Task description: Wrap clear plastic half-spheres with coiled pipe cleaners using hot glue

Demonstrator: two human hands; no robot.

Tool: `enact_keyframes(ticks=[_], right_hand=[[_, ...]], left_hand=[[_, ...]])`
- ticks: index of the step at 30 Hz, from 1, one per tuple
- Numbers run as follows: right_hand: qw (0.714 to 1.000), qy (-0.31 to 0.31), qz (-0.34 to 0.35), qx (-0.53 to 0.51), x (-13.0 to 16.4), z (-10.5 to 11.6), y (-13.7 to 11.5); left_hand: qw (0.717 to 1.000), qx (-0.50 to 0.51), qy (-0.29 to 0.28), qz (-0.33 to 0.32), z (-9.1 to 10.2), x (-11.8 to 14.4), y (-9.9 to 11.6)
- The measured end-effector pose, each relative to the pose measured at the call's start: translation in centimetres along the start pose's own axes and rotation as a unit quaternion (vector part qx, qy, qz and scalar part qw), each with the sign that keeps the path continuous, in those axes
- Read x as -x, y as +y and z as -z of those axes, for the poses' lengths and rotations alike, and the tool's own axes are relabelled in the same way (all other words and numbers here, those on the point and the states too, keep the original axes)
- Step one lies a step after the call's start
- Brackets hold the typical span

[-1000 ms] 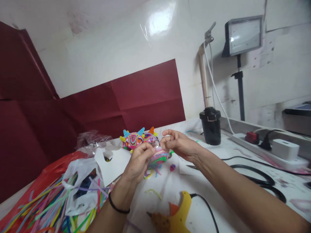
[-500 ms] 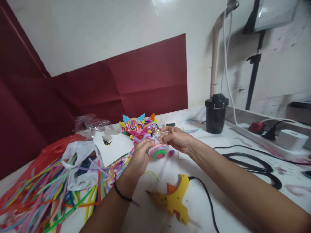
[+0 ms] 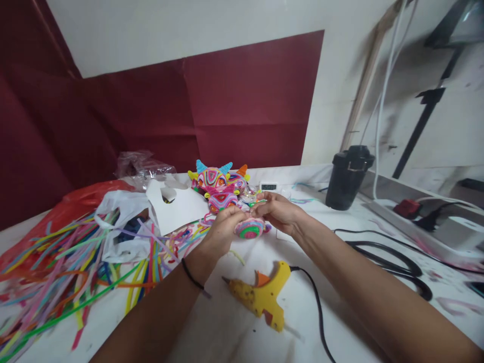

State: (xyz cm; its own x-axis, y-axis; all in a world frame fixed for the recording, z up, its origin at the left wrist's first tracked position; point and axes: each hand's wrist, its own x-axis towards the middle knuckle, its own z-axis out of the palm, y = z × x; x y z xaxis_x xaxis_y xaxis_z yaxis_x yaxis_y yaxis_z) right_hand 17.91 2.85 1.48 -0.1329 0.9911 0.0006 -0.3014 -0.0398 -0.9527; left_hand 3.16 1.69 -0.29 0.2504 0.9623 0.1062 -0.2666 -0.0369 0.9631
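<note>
Both hands met over the middle of the white bench [image 3: 234, 333]. Left hand [image 3: 221, 234] and right hand [image 3: 278, 214] together held a small coiled disc [image 3: 249, 229] of pink, green and red rings, just above the bench surface. Fingers of both hands were curled closed around the disc's edges, left from the near side, right from the far side and top. A black band [image 3: 192, 275] sat on the left wrist. Just behind the hands stood finished coiled figures [image 3: 219, 184] with blue and orange horns. A yellow glue gun [image 3: 262, 297] lay on the bench near the forearms, its black cord trailing toward the viewer. Loose coloured strips [image 3: 56, 272] were heaped at left, partly under a white bag [image 3: 121, 227]. A black cup [image 3: 348, 176] stood at right, well apart.
</note>
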Motion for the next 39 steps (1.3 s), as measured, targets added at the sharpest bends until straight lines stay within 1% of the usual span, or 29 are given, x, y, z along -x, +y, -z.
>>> enact_keyframes(ticks=[5, 12, 17, 21, 26, 32, 39], right_hand=[[1.000, -0.001, -0.010, 0.009, -0.1, 0.2, 0.2], [1.000, -0.014, -0.009, 0.024, -0.1, 0.1, 0.5], [0.997, -0.062, -0.015, 0.032, 0.4, 0.2, 0.1], [0.994, -0.102, -0.020, 0.031, 0.9, 0.3, -0.4], [0.991, -0.132, -0.020, 0.030, 0.9, 0.6, -0.7], [0.990, -0.132, -0.016, 0.040, 0.6, 0.5, -0.5], [0.991, -0.121, -0.008, 0.056, 0.3, 0.3, 0.1]], left_hand=[[1.000, 0.005, -0.009, -0.003, 0.2, -0.1, -0.4], [1.000, -0.003, -0.004, -0.002, 0.3, 0.2, -0.6], [1.000, -0.013, 0.008, -0.021, 0.8, 0.0, -0.9], [0.999, -0.017, 0.005, -0.029, 0.9, -0.1, -1.0], [0.999, -0.009, 0.003, -0.036, 0.8, 0.0, -0.8], [0.999, -0.011, 0.016, -0.040, 0.8, -0.1, -0.6], [0.999, -0.011, 0.016, -0.041, 0.9, -0.2, -1.0]])
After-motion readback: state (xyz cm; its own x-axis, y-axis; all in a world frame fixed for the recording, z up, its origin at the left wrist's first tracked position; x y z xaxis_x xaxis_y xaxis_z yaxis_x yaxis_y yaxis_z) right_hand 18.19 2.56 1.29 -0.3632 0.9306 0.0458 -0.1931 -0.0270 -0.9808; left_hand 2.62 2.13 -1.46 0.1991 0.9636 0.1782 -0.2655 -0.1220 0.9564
